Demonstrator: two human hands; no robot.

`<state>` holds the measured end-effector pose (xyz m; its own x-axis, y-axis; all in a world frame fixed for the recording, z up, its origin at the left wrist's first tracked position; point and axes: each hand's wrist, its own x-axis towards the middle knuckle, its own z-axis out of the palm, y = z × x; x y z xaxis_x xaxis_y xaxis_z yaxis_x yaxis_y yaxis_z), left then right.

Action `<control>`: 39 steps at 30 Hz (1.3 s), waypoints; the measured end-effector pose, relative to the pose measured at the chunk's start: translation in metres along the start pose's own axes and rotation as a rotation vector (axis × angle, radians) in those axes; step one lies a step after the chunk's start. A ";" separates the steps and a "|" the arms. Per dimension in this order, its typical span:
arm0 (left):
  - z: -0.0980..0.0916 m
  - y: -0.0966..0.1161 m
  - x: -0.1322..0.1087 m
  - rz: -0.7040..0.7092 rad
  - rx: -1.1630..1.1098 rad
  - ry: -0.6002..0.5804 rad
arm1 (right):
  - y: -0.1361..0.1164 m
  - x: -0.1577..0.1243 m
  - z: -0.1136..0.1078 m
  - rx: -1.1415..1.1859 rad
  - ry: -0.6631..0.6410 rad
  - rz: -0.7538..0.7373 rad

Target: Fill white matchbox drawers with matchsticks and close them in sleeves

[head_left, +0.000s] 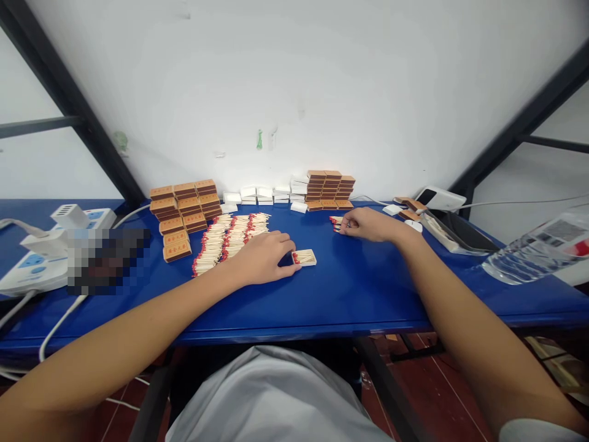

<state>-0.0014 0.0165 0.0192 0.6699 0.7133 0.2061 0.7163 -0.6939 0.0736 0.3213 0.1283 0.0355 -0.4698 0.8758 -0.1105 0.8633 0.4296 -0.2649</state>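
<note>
My left hand [271, 256] rests on the blue table, thumb and fingers apart, at the left end of a small white matchbox tray [315, 259]. Red-tipped matches lie in that tray. Farther right, the fingers of my right hand [361, 224] are pinched together at a small group of red-tipped matches [335, 221]; the fingertips partly hide them. Rows of loose matches [234, 236] lie to the left, partly behind my left hand and forearm.
Stacked brown matchboxes stand at the back left [184, 205] and back centre [329, 187], with white trays [264, 195] between. Power strips [37, 264] and cables lie left. At right are a white device [439, 197], a dark phone-like object [462, 232] and a plastic bottle [534, 252].
</note>
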 end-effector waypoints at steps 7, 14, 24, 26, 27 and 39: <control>0.000 0.000 0.000 -0.007 0.007 -0.014 | -0.042 -0.016 -0.002 0.162 0.052 -0.135; 0.003 -0.001 0.001 0.003 0.005 0.020 | -0.093 -0.029 0.009 0.268 -0.055 -0.311; 0.001 -0.001 0.001 0.001 0.018 0.015 | -0.097 -0.025 0.024 0.225 -0.083 -0.347; 0.001 -0.001 0.001 0.002 0.018 0.014 | -0.098 -0.026 0.022 0.220 -0.068 -0.351; 0.001 -0.001 0.001 0.002 0.017 0.015 | -0.097 -0.026 0.020 0.216 -0.049 -0.348; -0.001 0.001 0.001 -0.013 0.010 -0.018 | -0.007 -0.006 -0.005 -0.065 0.153 0.025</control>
<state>-0.0003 0.0163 0.0203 0.6639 0.7238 0.1881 0.7267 -0.6838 0.0663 0.3194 0.1211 0.0430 -0.4188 0.9075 0.0317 0.8869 0.4162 -0.2004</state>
